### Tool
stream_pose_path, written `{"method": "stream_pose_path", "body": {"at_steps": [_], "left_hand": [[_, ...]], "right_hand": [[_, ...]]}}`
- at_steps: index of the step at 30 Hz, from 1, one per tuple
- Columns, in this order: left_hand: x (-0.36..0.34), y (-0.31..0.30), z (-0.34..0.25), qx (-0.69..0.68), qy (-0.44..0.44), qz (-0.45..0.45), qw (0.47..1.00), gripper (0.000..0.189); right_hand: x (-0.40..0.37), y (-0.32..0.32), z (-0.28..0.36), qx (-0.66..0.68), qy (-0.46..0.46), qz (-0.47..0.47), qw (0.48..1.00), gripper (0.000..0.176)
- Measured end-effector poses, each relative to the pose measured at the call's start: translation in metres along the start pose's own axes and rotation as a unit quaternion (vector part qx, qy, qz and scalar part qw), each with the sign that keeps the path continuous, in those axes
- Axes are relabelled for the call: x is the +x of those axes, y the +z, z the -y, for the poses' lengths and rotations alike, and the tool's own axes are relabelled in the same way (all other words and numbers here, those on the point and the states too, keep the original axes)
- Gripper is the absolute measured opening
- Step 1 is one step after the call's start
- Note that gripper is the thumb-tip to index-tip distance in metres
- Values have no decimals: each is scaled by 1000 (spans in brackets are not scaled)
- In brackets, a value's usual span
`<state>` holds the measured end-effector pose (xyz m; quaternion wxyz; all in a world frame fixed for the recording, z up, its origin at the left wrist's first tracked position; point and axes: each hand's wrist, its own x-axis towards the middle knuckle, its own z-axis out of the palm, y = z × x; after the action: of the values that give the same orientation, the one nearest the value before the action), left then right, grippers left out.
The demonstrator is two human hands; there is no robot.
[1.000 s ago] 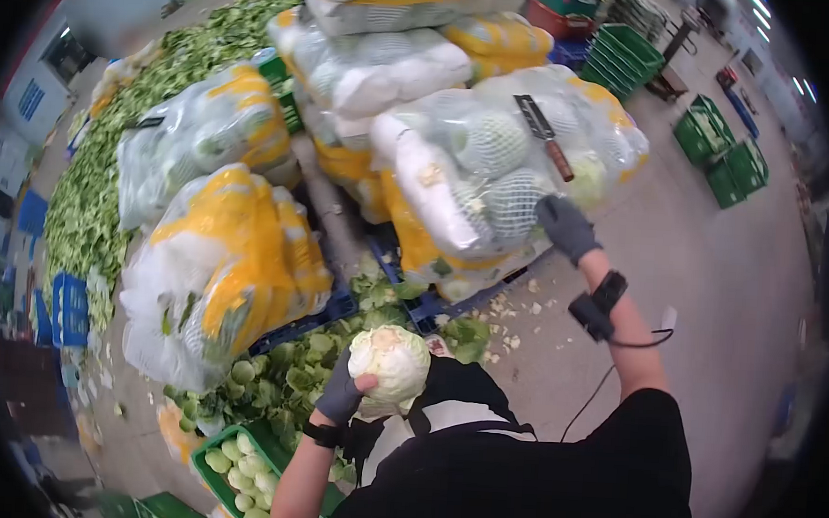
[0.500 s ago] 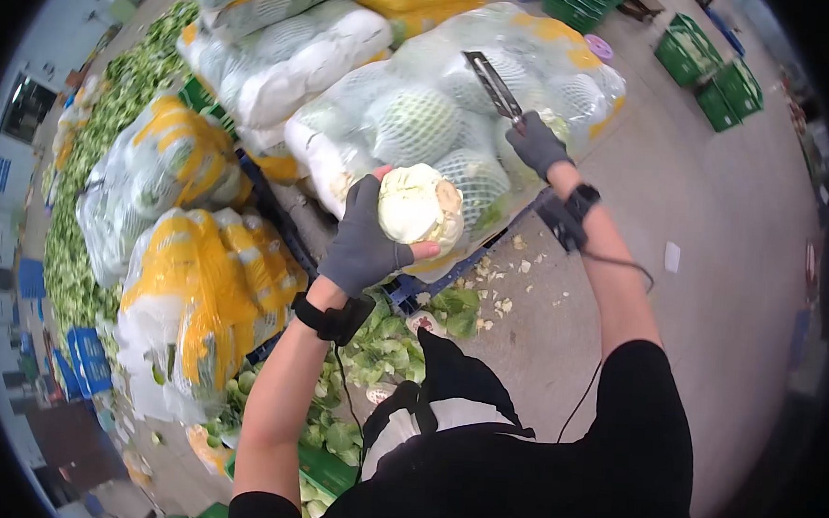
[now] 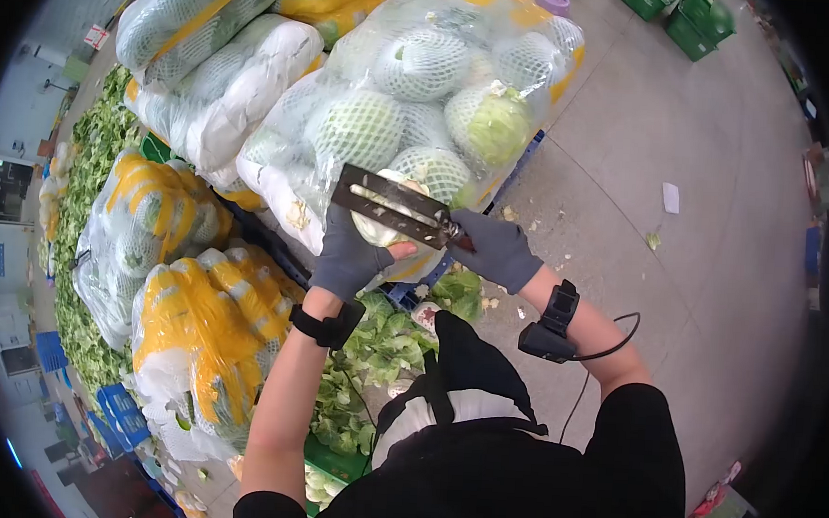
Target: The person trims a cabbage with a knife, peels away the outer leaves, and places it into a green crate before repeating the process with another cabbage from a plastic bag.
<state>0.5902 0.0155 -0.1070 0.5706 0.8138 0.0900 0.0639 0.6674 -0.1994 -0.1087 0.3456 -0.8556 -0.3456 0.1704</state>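
Observation:
My left hand [image 3: 347,255], in a grey glove with bare fingertips, holds a pale trimmed cabbage [image 3: 376,229] from its left and lower side. My right hand [image 3: 496,251], also gloved, grips the handle of a wide dark slotted blade [image 3: 394,207]. The blade lies across the top of the cabbage and hides much of it. Just beyond both hands is a clear plastic bag of cabbages in white foam nets [image 3: 358,129]. One cabbage with green leaves [image 3: 498,129] shows at the bag's right side.
Yellow-and-clear bags [image 3: 206,328] are stacked at the left, beside a long heap of green leaves [image 3: 84,312]. A blue pallet [image 3: 526,164] is under the cabbage bag. Green crates [image 3: 699,25] stand at the upper right. Loose leaves [image 3: 382,344] lie near my feet.
My right hand has come down and inward with the blade, which now lies over the cabbage. My left hand still holds the cabbage. The view has shifted.

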Motion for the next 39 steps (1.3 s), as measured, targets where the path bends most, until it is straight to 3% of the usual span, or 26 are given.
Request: {"method": "stream_pose_path", "body": {"at_steps": [3, 5, 8, 9, 10, 14, 16, 19, 20, 21, 23, 24, 25, 29, 31, 33, 34, 35, 38, 39], "left_hand": [[2, 5, 0, 14, -9, -14, 1000, 97], [0, 5, -9, 113, 22, -44, 992, 90], [-2, 14, 0, 77, 3, -72, 994, 90], [-5, 17, -2, 49, -8, -90, 995, 91], [-8, 20, -15, 158, -19, -130, 979, 93], [-8, 29, -2, 111, -14, -159, 981, 93], [-9, 33, -14, 219, -60, -204, 952, 91], [-3, 35, 2, 129, -66, -215, 966, 90], [-2, 37, 7, 173, -34, -246, 953, 89], [-2, 38, 1, 121, -79, -180, 973, 106], [-25, 59, -7, 265, 71, -211, 938, 108], [-28, 56, -16, 229, 66, -206, 949, 110], [-27, 52, -9, 214, 31, -211, 953, 111], [-25, 26, 20, 114, 39, -166, 979, 108], [-28, 21, 24, 69, 40, -137, 987, 104], [-25, 20, 27, 21, 58, -128, 990, 108], [-23, 21, 22, -6, 49, -127, 991, 106], [-23, 24, 17, -99, -20, -106, 989, 105], [-34, 23, 18, 16, 29, -116, 993, 104], [-34, 27, 10, -116, 32, -93, 988, 104]], "right_hand": [[4, 1, -1, -38, -10, -21, 999, 29], [9, 4, -5, -49, -8, -24, 998, 28], [20, 5, -9, -56, -14, -48, 997, 27], [22, 2, -6, -56, 3, -30, 998, 25], [23, 0, -4, -57, 21, -13, 998, 24], [32, -8, 3, -105, 56, 19, 993, 25], [36, -13, 10, -126, 85, 47, 987, 25], [46, -19, 21, -158, 108, 79, 978, 25], [47, -18, 23, -153, 101, 67, 981, 26], [50, -14, 15, -153, 100, 61, 981, 26], [64, -10, 4, -155, 125, -11, 980, 26], [59, -20, 15, -144, 123, 26, 982, 26], [57, -17, 15, -175, 140, -5, 975, 25], [8, -23, 27, -74, 166, -49, 982, 25], [2, -10, 26, -94, 150, -34, 984, 23], [5, 7, 18, -152, 65, -9, 986, 35], [13, 8, 18, -164, 102, 2, 981, 35], [24, 11, 2, -186, 78, -17, 979, 37], [48, -1, -39, -170, 117, 27, 978, 38], [40, 4, -37, -147, 96, -39, 984, 36]]}}
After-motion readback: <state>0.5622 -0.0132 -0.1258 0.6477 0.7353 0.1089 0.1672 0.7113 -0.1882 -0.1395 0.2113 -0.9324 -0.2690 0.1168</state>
